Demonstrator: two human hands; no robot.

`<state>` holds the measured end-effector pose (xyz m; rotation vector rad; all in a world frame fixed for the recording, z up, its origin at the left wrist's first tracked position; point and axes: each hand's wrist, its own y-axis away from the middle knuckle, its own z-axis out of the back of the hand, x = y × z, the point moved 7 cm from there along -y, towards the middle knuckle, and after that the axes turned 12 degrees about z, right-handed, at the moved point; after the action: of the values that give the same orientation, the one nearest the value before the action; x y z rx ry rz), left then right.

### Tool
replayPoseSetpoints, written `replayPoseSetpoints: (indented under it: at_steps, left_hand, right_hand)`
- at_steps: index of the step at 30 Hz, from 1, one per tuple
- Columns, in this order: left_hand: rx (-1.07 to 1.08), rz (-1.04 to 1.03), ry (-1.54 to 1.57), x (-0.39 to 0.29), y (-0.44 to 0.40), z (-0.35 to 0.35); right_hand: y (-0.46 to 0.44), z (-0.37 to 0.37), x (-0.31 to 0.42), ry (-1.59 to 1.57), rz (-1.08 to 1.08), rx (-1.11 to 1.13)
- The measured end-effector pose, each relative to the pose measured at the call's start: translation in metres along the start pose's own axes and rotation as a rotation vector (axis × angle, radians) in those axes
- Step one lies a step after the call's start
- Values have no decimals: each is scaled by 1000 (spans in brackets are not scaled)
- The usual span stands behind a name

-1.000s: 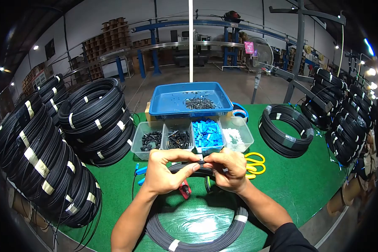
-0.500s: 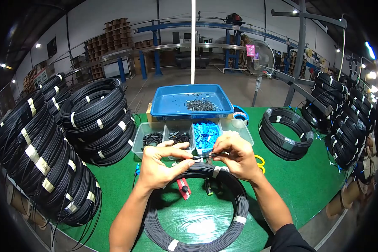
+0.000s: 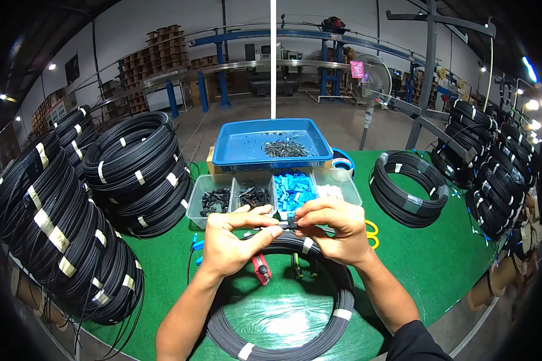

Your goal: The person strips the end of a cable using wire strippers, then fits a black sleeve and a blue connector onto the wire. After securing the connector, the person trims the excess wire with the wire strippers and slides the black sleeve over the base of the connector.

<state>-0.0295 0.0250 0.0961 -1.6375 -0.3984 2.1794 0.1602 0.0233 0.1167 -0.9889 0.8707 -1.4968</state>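
Note:
My left hand (image 3: 232, 243) pinches the end of a thin black cable (image 3: 265, 227) between thumb and fingers. The fingertips of my right hand (image 3: 342, 233) close on a small dark connector piece (image 3: 291, 223) at the cable's tip, close to my left thumb. Its exact shape is partly hidden by my fingers. Both hands are above the far side of a black cable coil (image 3: 345, 295), which lies flat and is bound with pale tape. Inside the coil's ring are a red tool (image 3: 261, 269) and dark tool handles with green edges (image 3: 297, 266).
Behind my hands stands a clear divided bin (image 3: 194, 206) with black parts, blue clips (image 3: 294, 191) and white pieces. A blue tray (image 3: 229, 155) with scraps sits behind it. Cable coils (image 3: 135, 174) are stacked at left; another coil (image 3: 397, 198) and yellow scissor handles (image 3: 372, 233) lie right.
My right hand has shifted slightly left, bringing its fingertips nearer my left thumb, and its fingers lie flatter over the small piece. My left hand keeps its pinch.

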Motion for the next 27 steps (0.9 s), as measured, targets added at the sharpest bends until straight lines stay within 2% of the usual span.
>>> replayPoseSetpoints:
  at_steps: [3,5,7,12,14,15,17,18,23,25,27]
  left_hand:
    - [-14,21,7,-1,1,-1]
    - [33,131,178,2,1,-2]
    - [53,160,179,0,1,0]
    - [97,202,183,5,1,-2]
    - [40,-32,17,-3,0,-1]
    - [-52,-163,-283,-17,4,0]
    - [-120,-499,-522,-42,12,-2]
    - [-125,-584,-581,-48,15,-2]
    - [-49,-462,-436,-43,10,4]
    - [0,-262,-183,-26,4,6]
    - [33,-219,-151,-25,6,-1]
  right_hand:
    - [5,-5,9,143,90,28]
    - [5,-7,16,210,152,43]
    - [7,-11,24,279,323,45]
    - [6,-16,29,276,386,57]
    - [8,-16,24,318,319,54]
    - [6,-16,26,317,320,55]
    - [3,-13,8,151,-3,21]
    - [8,-12,-1,50,-138,32]
    - [2,-11,5,-17,-138,49]
    - [2,-7,20,208,181,54]
    - [5,-10,43,451,377,-17]
